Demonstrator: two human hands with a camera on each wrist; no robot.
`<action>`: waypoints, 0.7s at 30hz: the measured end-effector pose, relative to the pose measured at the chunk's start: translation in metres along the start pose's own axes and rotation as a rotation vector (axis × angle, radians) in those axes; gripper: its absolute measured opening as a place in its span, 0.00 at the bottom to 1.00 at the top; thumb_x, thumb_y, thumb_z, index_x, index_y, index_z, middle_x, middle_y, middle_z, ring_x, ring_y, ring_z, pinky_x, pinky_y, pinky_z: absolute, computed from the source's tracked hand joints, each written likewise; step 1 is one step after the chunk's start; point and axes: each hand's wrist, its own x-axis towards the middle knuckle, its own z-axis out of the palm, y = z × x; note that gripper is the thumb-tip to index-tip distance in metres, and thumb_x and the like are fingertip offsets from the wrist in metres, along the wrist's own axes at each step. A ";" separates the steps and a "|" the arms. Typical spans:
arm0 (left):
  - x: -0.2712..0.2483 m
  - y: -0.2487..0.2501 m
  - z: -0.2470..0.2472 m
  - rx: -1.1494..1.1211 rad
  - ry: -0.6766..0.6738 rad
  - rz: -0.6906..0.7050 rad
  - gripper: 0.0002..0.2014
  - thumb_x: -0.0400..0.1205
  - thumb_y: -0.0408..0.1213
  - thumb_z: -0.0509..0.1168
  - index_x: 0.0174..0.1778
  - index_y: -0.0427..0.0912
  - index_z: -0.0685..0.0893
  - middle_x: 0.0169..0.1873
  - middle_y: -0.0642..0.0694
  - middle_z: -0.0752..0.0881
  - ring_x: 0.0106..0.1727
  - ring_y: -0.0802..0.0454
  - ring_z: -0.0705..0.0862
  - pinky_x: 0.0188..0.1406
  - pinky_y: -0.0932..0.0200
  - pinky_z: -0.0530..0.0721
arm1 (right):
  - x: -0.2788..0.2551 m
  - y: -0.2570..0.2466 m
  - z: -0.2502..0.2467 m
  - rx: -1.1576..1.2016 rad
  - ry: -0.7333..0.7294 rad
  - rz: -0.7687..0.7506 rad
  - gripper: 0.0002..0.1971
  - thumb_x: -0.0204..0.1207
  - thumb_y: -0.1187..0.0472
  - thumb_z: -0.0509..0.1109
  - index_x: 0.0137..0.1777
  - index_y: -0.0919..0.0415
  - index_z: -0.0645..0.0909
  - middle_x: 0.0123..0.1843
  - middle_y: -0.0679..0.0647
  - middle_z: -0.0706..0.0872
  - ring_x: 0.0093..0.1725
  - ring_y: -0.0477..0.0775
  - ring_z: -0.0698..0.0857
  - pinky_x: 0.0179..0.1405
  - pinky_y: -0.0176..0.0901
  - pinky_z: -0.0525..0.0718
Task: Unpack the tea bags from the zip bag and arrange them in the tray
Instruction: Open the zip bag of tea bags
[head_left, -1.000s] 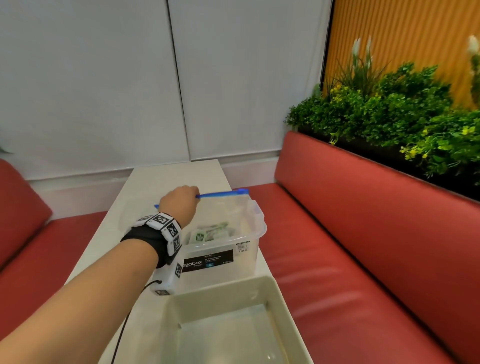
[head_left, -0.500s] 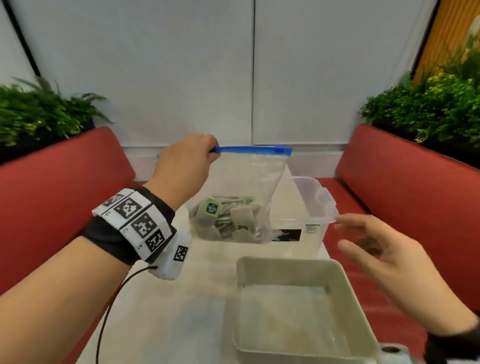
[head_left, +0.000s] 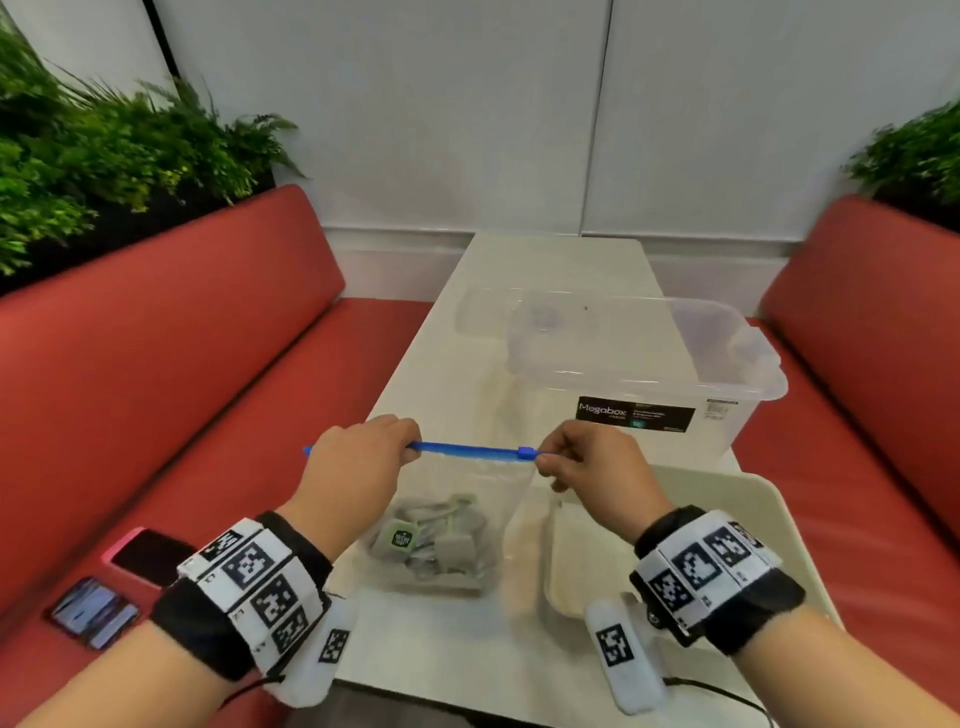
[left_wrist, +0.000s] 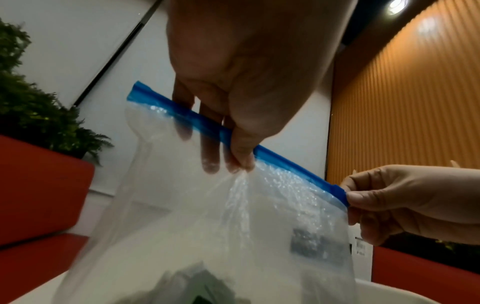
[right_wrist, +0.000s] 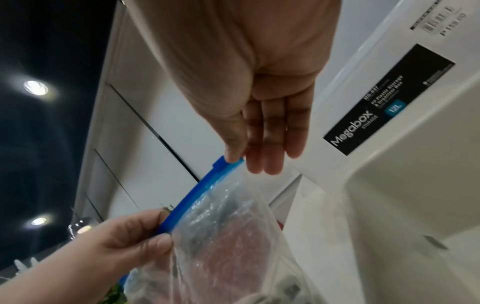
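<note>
A: White bench (head_left: 540, 270) carries the clear storage box (head_left: 644, 358) at 1 o'clock and the tray (head_left: 737, 499) at 4 o'clock.

B: Zip bag (head_left: 467, 499) position?

A: Centre, above the bench. Left hand (head_left: 358, 462) pinches its blue seal; right hand (head_left: 587, 462) pinches the slider (head_left: 526, 452). Tea bags (head_left: 436, 540) lie inside.

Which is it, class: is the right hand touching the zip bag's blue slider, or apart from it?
Touching. The right wrist view shows the right hand with its thumb pressed on the blue slider of the zip bag.
</note>
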 end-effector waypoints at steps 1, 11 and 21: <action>-0.001 -0.001 0.004 -0.009 -0.011 -0.012 0.09 0.85 0.41 0.57 0.50 0.46 0.82 0.40 0.49 0.83 0.37 0.46 0.83 0.34 0.53 0.71 | 0.002 0.003 0.005 -0.008 -0.008 0.003 0.06 0.75 0.62 0.72 0.37 0.52 0.82 0.37 0.52 0.88 0.34 0.48 0.87 0.36 0.34 0.83; 0.027 0.037 -0.005 -0.210 -0.104 0.096 0.18 0.79 0.51 0.62 0.65 0.57 0.76 0.63 0.59 0.79 0.63 0.55 0.78 0.63 0.54 0.73 | 0.016 0.010 0.017 -0.056 0.113 -0.002 0.12 0.72 0.58 0.74 0.30 0.41 0.79 0.32 0.45 0.85 0.37 0.51 0.86 0.42 0.48 0.84; 0.040 0.060 0.012 -0.294 -0.051 0.125 0.11 0.80 0.54 0.63 0.50 0.55 0.87 0.45 0.55 0.88 0.44 0.56 0.82 0.49 0.59 0.75 | 0.016 0.010 0.018 -0.091 0.133 -0.018 0.13 0.69 0.54 0.76 0.27 0.40 0.77 0.32 0.45 0.85 0.37 0.48 0.83 0.40 0.46 0.81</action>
